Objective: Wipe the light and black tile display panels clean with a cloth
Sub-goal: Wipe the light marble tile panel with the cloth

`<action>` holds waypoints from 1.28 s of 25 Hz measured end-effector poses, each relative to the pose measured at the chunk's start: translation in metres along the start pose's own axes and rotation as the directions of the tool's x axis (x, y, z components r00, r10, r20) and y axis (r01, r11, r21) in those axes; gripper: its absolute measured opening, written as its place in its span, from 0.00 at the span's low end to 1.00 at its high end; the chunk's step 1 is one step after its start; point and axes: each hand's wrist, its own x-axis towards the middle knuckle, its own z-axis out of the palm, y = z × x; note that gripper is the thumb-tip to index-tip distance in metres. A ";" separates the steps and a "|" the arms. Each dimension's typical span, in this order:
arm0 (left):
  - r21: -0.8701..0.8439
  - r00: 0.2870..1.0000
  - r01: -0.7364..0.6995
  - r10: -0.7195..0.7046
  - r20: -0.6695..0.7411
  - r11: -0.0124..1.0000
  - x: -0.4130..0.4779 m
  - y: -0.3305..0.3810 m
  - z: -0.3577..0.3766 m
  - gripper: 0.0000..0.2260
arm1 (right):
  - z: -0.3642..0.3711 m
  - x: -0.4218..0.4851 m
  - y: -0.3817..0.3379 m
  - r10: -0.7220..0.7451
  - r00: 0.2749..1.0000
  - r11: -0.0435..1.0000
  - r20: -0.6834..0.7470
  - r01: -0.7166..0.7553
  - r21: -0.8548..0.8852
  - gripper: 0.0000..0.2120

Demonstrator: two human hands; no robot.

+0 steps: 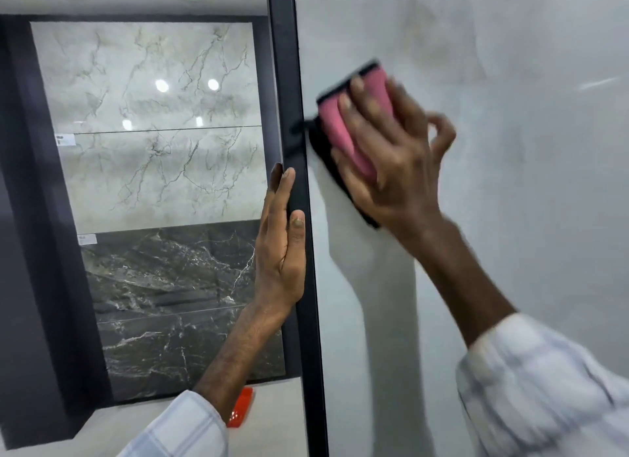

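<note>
A large light grey tile panel (510, 218) fills the right half of the view, edged on its left by a black frame (299, 191). My right hand (394, 164) presses a pink cloth (343, 129) with a black underside flat against this panel, close to the frame, fingers spread over the cloth. My left hand (282, 252) holds the black frame edge, thumb on the front face and fingers wrapped behind. Farther back on the left stands another display with light marble tiles (153, 123) above black marble tiles (177, 303).
A dark grey surround (41, 235) borders the rear display. An orange-red object (240, 409) lies on the pale floor below my left forearm. Ceiling lights reflect in the light marble tiles.
</note>
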 end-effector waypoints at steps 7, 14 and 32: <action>0.018 1.000 -0.009 0.009 0.006 1.000 -0.005 -0.002 -0.002 0.21 | -0.011 -0.078 -0.029 0.081 0.997 0.997 -0.018 -0.080 0.019 0.22; 0.009 1.000 0.006 -0.006 -0.009 1.000 -0.015 -0.002 0.000 0.21 | -0.022 -0.090 -0.020 0.060 0.998 0.998 0.026 -0.060 0.019 0.22; 0.015 0.997 0.015 -0.016 0.070 1.000 -0.050 -0.016 -0.008 0.21 | -0.029 -0.175 -0.043 0.187 0.982 0.982 0.012 -0.187 0.004 0.26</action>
